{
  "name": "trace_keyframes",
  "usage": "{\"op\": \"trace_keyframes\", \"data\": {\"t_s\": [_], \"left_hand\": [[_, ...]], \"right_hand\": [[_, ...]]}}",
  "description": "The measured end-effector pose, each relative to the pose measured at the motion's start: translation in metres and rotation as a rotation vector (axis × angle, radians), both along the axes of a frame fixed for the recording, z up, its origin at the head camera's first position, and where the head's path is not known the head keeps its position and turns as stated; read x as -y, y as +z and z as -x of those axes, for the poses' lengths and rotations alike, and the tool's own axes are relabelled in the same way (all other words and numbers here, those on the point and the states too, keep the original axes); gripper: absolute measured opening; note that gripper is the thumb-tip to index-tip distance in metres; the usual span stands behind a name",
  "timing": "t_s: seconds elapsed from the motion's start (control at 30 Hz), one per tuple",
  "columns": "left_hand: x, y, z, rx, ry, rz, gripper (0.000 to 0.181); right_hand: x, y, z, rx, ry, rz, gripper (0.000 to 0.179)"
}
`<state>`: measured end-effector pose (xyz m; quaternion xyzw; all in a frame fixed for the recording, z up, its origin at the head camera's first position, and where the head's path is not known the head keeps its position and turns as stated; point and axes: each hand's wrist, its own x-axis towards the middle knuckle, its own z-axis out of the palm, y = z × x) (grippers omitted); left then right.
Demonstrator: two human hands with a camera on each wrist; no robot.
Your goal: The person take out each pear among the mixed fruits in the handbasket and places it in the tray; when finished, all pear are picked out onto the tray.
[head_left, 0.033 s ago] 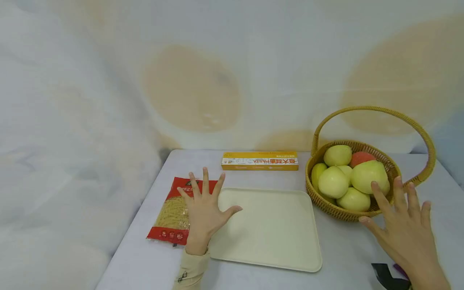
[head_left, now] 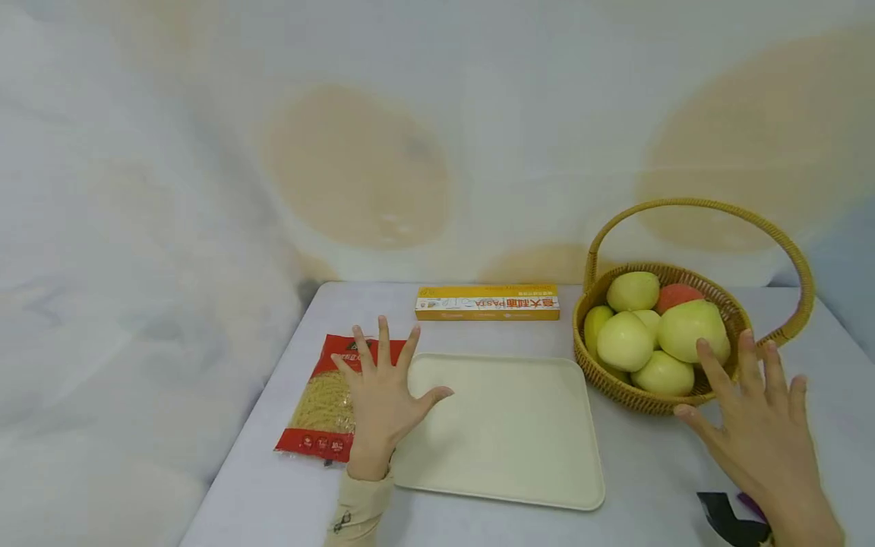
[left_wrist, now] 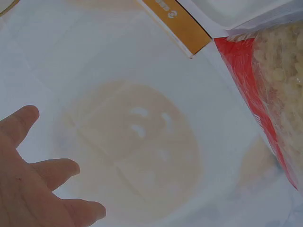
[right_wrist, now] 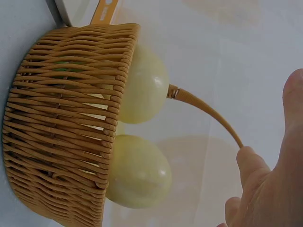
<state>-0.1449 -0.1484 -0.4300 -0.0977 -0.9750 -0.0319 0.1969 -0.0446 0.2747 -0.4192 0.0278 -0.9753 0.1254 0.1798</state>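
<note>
From where I stand, the empty left hand, fingers splayed, is nearer the red pasta bag, which lies just left of those fingers, its long axis running forward much as they point, while the right hand's spread fingers have the fruit basket ahead and leftward.

1. Far side's just a pale backdrop with big tan blobs.
2. Left side: whitish, kinda wrinkly drape.
3. White-topped table below, pretty soft light.
</note>
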Motion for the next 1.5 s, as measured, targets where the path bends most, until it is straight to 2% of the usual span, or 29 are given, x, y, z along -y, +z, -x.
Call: {"op": "trace_keyframes", "data": {"t_s": [0.17, 0.3, 0.47, 0.53, 0.6, 0.7, 0.8, 0.97, 1.07, 1.17, 1.23, 1.33, 1.5], "left_hand": [[0.001, 0.002, -0.002, 0.072, 0.014, -0.047, 0.099], [-0.003, 0.005, -0.006, 0.076, -0.032, -0.121, 0.097], [-0.019, 0.000, -0.007, 0.080, -0.103, -0.149, 0.096], [-0.030, -0.003, -0.009, 0.092, -0.140, -0.149, 0.099], [-0.045, -0.004, -0.012, 0.116, -0.186, -0.169, 0.104], [-0.068, -0.002, -0.016, 0.186, -0.264, -0.262, 0.100], [-0.090, 0.002, -0.018, 0.244, -0.333, -0.374, 0.094], [-0.129, 0.010, -0.012, 0.307, -0.483, -0.538, 0.083], [-0.156, 0.016, -0.006, 0.380, -0.586, -0.629, 0.073], [-0.182, 0.022, -0.002, 0.465, -0.660, -0.736, 0.066], [-0.198, 0.028, 0.000, 0.509, -0.684, -0.807, 0.065], [-0.217, 0.036, 0.003, 0.549, -0.686, -0.903, 0.062], [-0.236, 0.039, 0.008, 0.568, -0.640, -0.957, 0.059]], "right_hand": [[0.002, -0.003, 0.007, 0.003, 0.036, 0.032, 0.078], [0.009, -0.011, 0.017, 0.000, 0.058, 0.083, 0.078], [0.017, -0.032, 0.030, -0.042, 0.096, 0.315, 0.081], [0.016, -0.039, 0.032, -0.052, 0.092, 0.388, 0.083], [0.012, -0.045, 0.030, -0.053, 0.069, 0.409, 0.084], [0.003, -0.050, 0.027, -0.075, 0.023, 0.418, 0.086], [-0.001, -0.056, 0.024, -0.051, -0.020, 0.441, 0.090], [-0.003, -0.066, 0.023, -0.009, -0.091, 0.431, 0.101], [-0.004, -0.068, 0.024, -0.032, -0.130, 0.420, 0.103], [-0.003, -0.070, 0.025, -0.048, -0.157, 0.432, 0.102], [-0.002, -0.070, 0.026, -0.059, -0.179, 0.448, 0.102], [0.001, -0.070, 0.027, -0.054, -0.219, 0.497, 0.104], [0.008, -0.071, 0.027, -0.006, -0.259, 0.587, 0.108]]}}
